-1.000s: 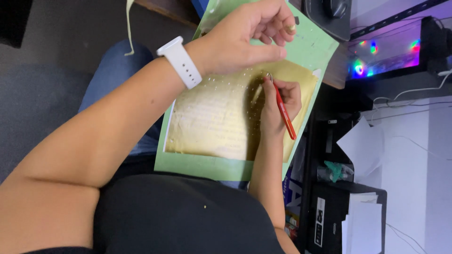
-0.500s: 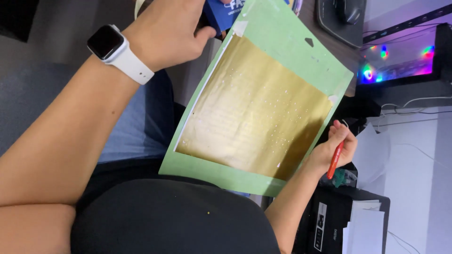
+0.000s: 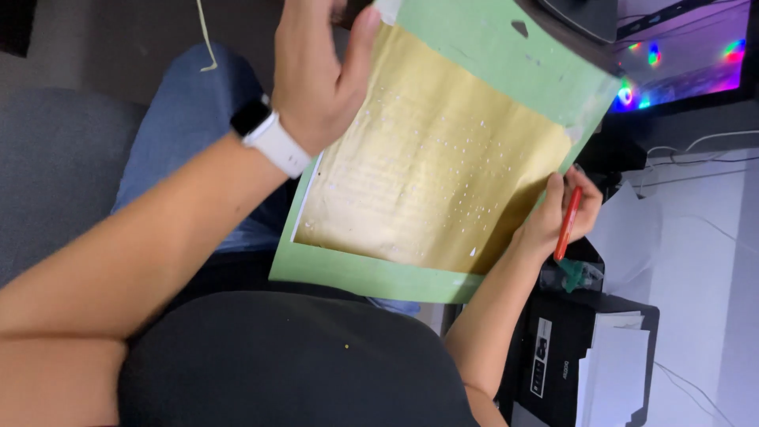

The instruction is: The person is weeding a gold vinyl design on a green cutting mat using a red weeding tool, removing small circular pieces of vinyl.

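Observation:
A green cutting mat (image 3: 356, 273) with a gold foil sheet (image 3: 427, 174) stuck on it is held up over my lap, tilted. Small white specks dot the gold sheet. My left hand (image 3: 316, 79), with a white-strapped watch on the wrist, grips the mat's upper left edge, thumb lying over the gold sheet. My right hand (image 3: 553, 217) holds the mat's right edge and also a thin red tool (image 3: 568, 224) between its fingers, away from the sheet.
A black printer (image 3: 553, 356) with white paper (image 3: 613, 372) stands at lower right. A screen with coloured lights (image 3: 680, 55) is at upper right. My jeans-clad leg (image 3: 174, 119) and a grey chair seat (image 3: 55, 174) lie at left.
My right hand took the red tool off the gold sheet and moved to the mat's right edge. My left hand shifted along the top edge, and the mat was lifted and tilted closer.

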